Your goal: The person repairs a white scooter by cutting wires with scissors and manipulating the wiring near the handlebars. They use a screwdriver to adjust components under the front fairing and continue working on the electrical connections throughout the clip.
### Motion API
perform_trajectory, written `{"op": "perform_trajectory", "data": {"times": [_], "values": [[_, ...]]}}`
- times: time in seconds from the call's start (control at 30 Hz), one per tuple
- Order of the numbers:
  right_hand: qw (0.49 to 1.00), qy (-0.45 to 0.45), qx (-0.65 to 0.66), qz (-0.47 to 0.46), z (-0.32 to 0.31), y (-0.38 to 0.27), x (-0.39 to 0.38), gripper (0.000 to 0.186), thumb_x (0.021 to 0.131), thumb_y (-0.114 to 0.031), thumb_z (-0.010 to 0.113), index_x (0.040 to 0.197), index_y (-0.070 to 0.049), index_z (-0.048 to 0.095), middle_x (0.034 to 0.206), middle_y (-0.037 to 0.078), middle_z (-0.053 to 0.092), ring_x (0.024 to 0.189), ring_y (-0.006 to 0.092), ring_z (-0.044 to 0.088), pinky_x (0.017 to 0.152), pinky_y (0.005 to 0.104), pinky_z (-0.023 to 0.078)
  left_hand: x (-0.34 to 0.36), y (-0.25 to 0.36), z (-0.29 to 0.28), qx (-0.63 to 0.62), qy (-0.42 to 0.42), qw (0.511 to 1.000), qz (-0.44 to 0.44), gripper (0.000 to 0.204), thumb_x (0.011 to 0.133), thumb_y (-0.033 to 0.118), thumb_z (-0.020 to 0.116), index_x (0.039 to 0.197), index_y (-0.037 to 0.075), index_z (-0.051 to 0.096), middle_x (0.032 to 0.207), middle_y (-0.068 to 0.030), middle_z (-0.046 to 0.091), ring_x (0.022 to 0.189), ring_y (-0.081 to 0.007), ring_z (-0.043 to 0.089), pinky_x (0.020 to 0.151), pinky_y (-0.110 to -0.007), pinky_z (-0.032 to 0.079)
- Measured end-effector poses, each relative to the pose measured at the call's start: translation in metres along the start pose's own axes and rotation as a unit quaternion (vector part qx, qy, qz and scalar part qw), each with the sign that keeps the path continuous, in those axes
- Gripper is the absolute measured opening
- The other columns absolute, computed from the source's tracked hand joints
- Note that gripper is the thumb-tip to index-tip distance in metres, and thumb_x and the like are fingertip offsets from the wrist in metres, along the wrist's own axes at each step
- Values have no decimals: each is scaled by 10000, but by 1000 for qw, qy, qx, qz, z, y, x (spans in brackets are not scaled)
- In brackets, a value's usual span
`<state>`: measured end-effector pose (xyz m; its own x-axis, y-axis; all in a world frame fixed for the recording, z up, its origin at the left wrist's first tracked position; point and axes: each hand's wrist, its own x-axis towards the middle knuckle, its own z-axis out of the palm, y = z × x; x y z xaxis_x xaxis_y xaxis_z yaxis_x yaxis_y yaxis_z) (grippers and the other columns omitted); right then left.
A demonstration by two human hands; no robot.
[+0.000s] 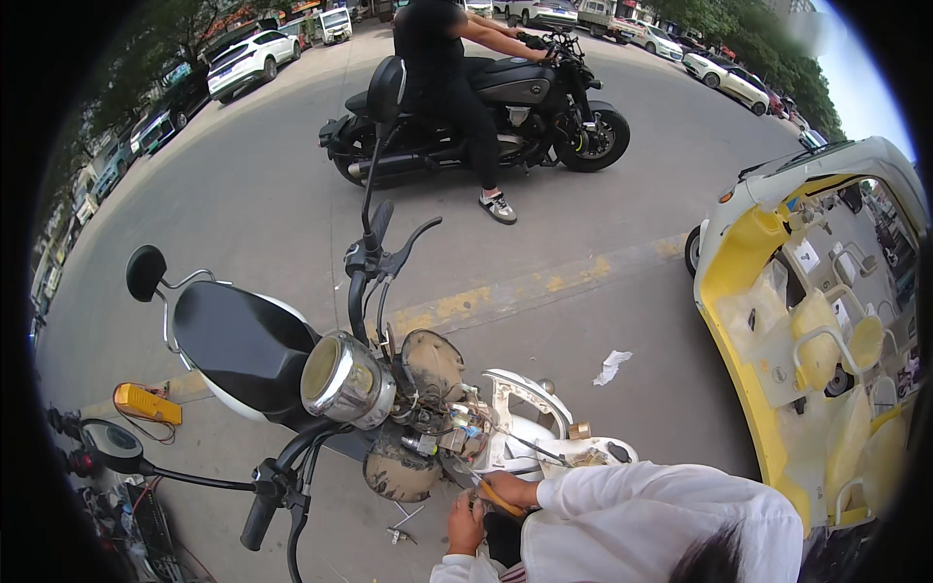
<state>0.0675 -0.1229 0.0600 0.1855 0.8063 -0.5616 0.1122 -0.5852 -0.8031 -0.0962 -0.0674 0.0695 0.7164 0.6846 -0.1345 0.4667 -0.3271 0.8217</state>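
Neither my left hand nor my right hand shows. A co-worker in a white shirt [641, 515] leans in from the lower right, beside a vehicle with black handlebars. One of that person's hands [505, 488] is at an orange-handled tool [501, 500], its dark end reaching the exposed wiring. The other hand [466, 525] is closed just left of it; what it holds, if anything, is too small to name. Loose wires and connectors [452, 432] stand bared behind the round chrome headlight [348, 381]. Mud-stained panels [400, 473] flank them, and a white body part [525, 437] lies to the right.
A rider sits on a black motorcycle [515, 92] across the pavement. At right stands a yellow and white three-wheeler [743, 321]. A black seat [238, 335], a yellow box with cables [148, 404] and a mirror [112, 442] are at left. Crumpled paper [612, 367] lies on the ground.
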Motion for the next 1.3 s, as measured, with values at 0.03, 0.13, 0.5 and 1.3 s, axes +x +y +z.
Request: {"op": "perform_trajectory", "data": {"times": [0.03,0.13,0.5,1.3], "values": [[1000,-3,-23,7,5,-7,0,263,814,-259,631,806,4,653,801,117,661,738,190,600,693,360,480,-3,-14,1,3,-17,1000,-6,354,909,238,552,1160,-12,543,1064,-258,600,965,-444,571,822,-489,473],[998,-1,37,41,7,25,6,249,819,-252,630,771,-9,651,713,77,622,633,179,563,588,343,443,-1,-11,10,49,-48,997,21,360,919,262,549,1151,-13,544,1089,-265,598,984,-442,576,831,-488,475],[986,-78,79,122,-4,7,1,226,771,-254,672,822,-35,703,719,67,614,630,169,542,577,367,424,12,-11,-12,134,-127,980,78,391,917,320,547,1167,20,522,1115,-248,595,951,-442,601,794,-516,492],[1000,-6,-11,0,3,-15,-15,337,862,-337,560,906,-15,649,829,111,659,782,200,599,746,337,481,39,-24,-27,199,-171,951,165,341,861,317,623,1050,74,474,1048,-170,597,836,-396,628,680,-492,514]]}}
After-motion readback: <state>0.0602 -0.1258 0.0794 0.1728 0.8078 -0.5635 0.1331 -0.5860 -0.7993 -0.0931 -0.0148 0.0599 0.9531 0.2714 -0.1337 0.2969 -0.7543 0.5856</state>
